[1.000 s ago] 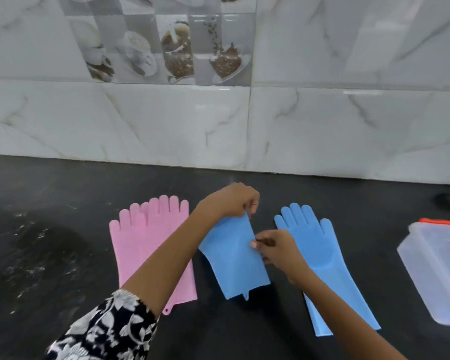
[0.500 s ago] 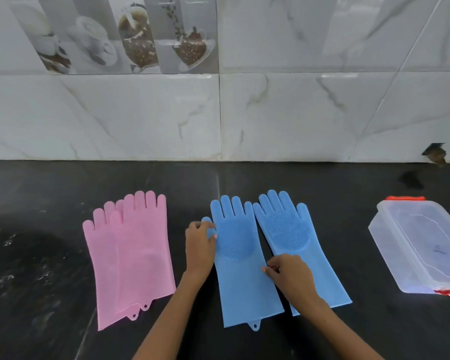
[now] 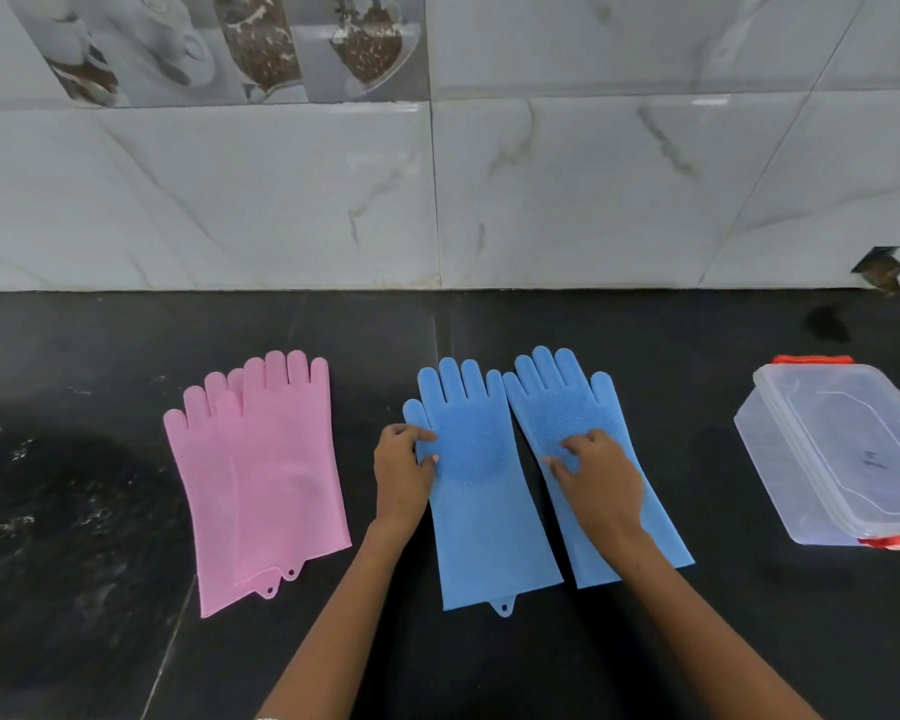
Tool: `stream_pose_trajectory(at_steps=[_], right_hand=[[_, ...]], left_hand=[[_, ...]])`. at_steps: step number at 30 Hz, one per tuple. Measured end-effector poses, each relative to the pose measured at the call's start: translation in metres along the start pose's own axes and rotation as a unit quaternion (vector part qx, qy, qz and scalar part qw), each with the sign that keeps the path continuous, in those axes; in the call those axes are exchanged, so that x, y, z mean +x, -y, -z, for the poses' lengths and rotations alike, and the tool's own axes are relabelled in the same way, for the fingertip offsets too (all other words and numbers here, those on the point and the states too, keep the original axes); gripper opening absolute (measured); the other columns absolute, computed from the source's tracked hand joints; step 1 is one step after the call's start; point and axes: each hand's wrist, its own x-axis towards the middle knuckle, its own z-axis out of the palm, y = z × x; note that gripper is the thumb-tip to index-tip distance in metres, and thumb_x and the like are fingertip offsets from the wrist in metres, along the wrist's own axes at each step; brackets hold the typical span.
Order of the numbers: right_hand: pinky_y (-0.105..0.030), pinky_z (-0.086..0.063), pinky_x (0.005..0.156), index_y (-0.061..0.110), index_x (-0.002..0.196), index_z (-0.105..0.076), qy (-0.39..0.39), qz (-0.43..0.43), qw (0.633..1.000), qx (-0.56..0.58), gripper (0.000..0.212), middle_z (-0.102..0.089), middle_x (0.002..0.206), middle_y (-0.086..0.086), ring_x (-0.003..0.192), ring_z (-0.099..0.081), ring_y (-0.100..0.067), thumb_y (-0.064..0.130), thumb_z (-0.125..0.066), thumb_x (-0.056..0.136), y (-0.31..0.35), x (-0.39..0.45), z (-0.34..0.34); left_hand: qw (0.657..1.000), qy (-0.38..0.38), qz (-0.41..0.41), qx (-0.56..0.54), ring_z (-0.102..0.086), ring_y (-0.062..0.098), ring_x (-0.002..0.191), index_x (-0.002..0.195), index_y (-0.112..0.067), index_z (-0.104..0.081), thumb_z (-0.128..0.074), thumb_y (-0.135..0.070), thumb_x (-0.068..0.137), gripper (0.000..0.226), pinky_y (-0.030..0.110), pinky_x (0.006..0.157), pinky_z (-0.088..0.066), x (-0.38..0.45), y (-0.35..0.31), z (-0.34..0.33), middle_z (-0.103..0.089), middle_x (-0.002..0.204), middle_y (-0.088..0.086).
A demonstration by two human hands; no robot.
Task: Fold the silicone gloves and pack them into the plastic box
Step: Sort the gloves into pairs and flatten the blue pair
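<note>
A person stands at a dark desk [image 3: 645, 667] with two blue gloves [image 3: 479, 511] laid flat and side by side right in front of them, palms up, fingers pointing away toward the tiled wall and cuffs toward the person. Taking the left blue glove as the landmark: its long axis runs straight away from the person, and its textured round palm patch faces up. The left hand [image 3: 404, 467] sits at this glove's left edge, by the thumb, fingers curled and lightly pinching that edge. The right hand [image 3: 596, 478] rests just to the right of the landmark, on the palm of the second blue glove [image 3: 619, 522], fingers bent and pressing down rather than gripping. The two blue gloves touch or nearly touch along their inner edges. Well to the left of the landmark lie two pink gloves [image 3: 266, 485], overlapped in a loose stack. Well to the right sits the clear plastic box [image 3: 780, 459], with its lid on and orange clips. Each hand is already on its own glove, so a fold would likely bring fingers toward cuffs along that long axis; the right hand is nearer the box.
</note>
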Motion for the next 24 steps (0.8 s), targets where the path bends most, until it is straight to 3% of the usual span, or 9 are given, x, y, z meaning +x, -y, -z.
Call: stream_pose_trajectory(at_steps=[4, 6, 8, 11, 15, 17, 21, 24], right_hand=[[-0.035, -0.052, 0.074, 0.009, 0.119, -0.057, -0.03, -0.051, 0.997, -0.05, 0.042, -0.055, 0.118, -0.009, 0.104, -0.053, -0.023, 0.035, -0.063, 0.087, -0.029, 0.004, 0.011], [-0.035, -0.052, 0.077, 0.009, 0.121, -0.055, -0.032, -0.092, 0.994, -0.048, 0.041, -0.057, 0.117, -0.011, 0.102, -0.056, -0.024, 0.035, -0.059, 0.09, -0.038, 0.008, 0.015], [-0.034, -0.052, 0.076, 0.01, 0.118, -0.057, -0.017, -0.127, 0.991, -0.042, 0.038, -0.059, 0.113, -0.01, 0.097, -0.06, -0.023, 0.036, -0.057, 0.091, -0.045, 0.009, 0.019], [-0.032, -0.049, 0.071, 0.012, 0.111, -0.062, 0.017, -0.135, 0.99, -0.027, 0.029, -0.061, 0.109, -0.008, 0.089, -0.061, -0.022, 0.033, -0.059, 0.091, -0.054, 0.005, 0.022], [-0.034, -0.05, 0.071, 0.01, 0.109, -0.064, 0.042, -0.152, 0.988, 0.004, 0.024, -0.063, 0.104, -0.008, 0.087, -0.063, -0.025, 0.021, -0.061, 0.088, -0.064, 0.003, 0.029], [-0.032, -0.049, 0.067, 0.009, 0.104, -0.067, 0.051, -0.149, 0.987, 0.033, 0.02, -0.066, 0.097, -0.007, 0.08, -0.062, -0.023, 0.018, -0.062, 0.087, -0.068, 0.003, 0.032], [-0.029, -0.05, 0.068, 0.011, 0.103, -0.071, 0.053, -0.132, 0.986, 0.09, 0.018, -0.071, 0.095, -0.005, 0.076, -0.062, -0.017, 0.013, -0.063, 0.087, -0.069, 0.007, 0.039], [-0.026, -0.048, 0.072, 0.01, 0.105, -0.071, 0.053, -0.124, 0.981, 0.14, 0.02, -0.072, 0.1, -0.005, 0.079, -0.061, -0.014, 0.012, -0.063, 0.087, -0.066, 0.013, 0.048]], left_hand=[[0.998, -0.005, -0.028, 0.055, -0.049, 0.027, 0.121, 0.104, -0.008, -0.067, -0.069, -0.003, 0.082, 0.022, 0.035, 0.106, -0.041, -0.002, -0.005, -0.004, -0.053, 0.128, 0.012], [0.988, -0.032, -0.089, 0.125, -0.042, 0.029, 0.13, 0.109, -0.008, -0.068, -0.067, -0.005, 0.084, 0.025, 0.038, 0.109, -0.037, -0.006, -0.011, -0.013, -0.049, 0.137, 0.013], [0.979, -0.02, -0.153, 0.137, -0.044, 0.027, 0.126, 0.112, -0.007, -0.068, -0.065, -0.009, 0.087, 0.025, 0.035, 0.105, -0.039, -0.011, -0.023, -0.028, -0.052, 0.133, 0.013], [0.976, 0.036, -0.18, 0.12, -0.053, 0.025, 0.109, 0.113, -0.006, -0.067, -0.06, -0.016, 0.091, 0.025, 0.028, 0.092, -0.042, -0.016, -0.05, -0.058, -0.062, 0.113, 0.01], [0.955, 0.1, -0.148, 0.236, -0.052, 0.027, 0.105, 0.115, -0.006, -0.058, -0.052, -0.019, 0.095, 0.025, 0.032, 0.089, -0.042, -0.01, -0.079, -0.094, -0.06, 0.11, 0.014], [0.952, 0.104, -0.124, 0.259, -0.051, 0.027, 0.103, 0.112, -0.005, -0.054, -0.049, -0.011, 0.095, 0.019, 0.033, 0.088, -0.043, -0.007, -0.087, -0.104, -0.058, 0.11, 0.015], [0.982, 0.116, -0.072, 0.134, -0.052, 0.022, 0.091, 0.109, -0.001, -0.057, -0.049, 0.008, 0.087, 0.025, 0.027, 0.076, -0.044, 0.0, -0.092, -0.109, -0.054, 0.102, 0.013], [0.989, 0.131, -0.031, 0.058, -0.058, 0.025, 0.101, 0.115, 0.002, -0.061, -0.057, 0.01, 0.083, 0.033, 0.025, 0.085, -0.047, 0.01, -0.094, -0.1, -0.059, 0.114, 0.016]])
